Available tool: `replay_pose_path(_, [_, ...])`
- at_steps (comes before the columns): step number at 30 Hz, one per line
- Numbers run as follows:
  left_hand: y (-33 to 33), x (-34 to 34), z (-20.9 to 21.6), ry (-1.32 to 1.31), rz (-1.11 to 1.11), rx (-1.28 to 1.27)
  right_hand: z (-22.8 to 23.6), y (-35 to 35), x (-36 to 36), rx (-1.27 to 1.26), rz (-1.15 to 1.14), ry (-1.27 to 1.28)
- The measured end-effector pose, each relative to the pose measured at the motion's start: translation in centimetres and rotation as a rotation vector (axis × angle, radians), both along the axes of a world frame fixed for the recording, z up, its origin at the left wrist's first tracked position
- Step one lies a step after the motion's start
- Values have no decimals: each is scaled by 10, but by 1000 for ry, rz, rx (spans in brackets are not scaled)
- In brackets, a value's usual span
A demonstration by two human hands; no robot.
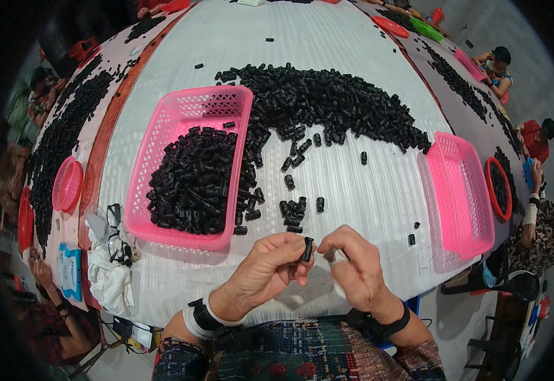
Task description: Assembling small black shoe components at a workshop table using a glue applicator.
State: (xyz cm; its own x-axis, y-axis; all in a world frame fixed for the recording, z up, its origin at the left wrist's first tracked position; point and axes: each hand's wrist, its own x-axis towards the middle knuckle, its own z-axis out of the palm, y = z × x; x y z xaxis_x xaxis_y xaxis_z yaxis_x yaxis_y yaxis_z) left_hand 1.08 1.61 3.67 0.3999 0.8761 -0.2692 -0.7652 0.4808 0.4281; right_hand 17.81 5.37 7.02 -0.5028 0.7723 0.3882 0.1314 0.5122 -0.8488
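Observation:
My left hand (265,270) pinches a small black cylindrical plastic part (308,249) between thumb and fingers, near the table's front edge. Just to its right, my right hand (357,272) is closed with curled fingers. Something whitish shows beneath those fingers, too hidden to name. Beyond my hands lie several loose black parts (293,209) of the same kind. To the left stands a pink perforated basket (136,209), partly filled with such parts. A long pile of black parts (334,101) stretches behind it to the right.
At the right stands another pink basket (458,197). Eyeglasses (119,249) rest on a white cloth (108,286) at the left, beside a blue-and-white packet (70,270). Other people sit at both side tables, where more black parts and red trays (499,188) lie.

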Motion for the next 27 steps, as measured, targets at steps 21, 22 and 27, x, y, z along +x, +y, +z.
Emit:
replay_pose_path(21, [1, 2, -6, -6, -23, -20, -14, 11, -2, -25, -34, -210])
replay_pose_path(22, [2, 2, -7, -5, -23, -22, -14, 11, -2, -16, -35, -225])
replay_pose_path(27, [3, 2, -10, 11, -22, -37, -17, 12, -2, 53, -54, -280])
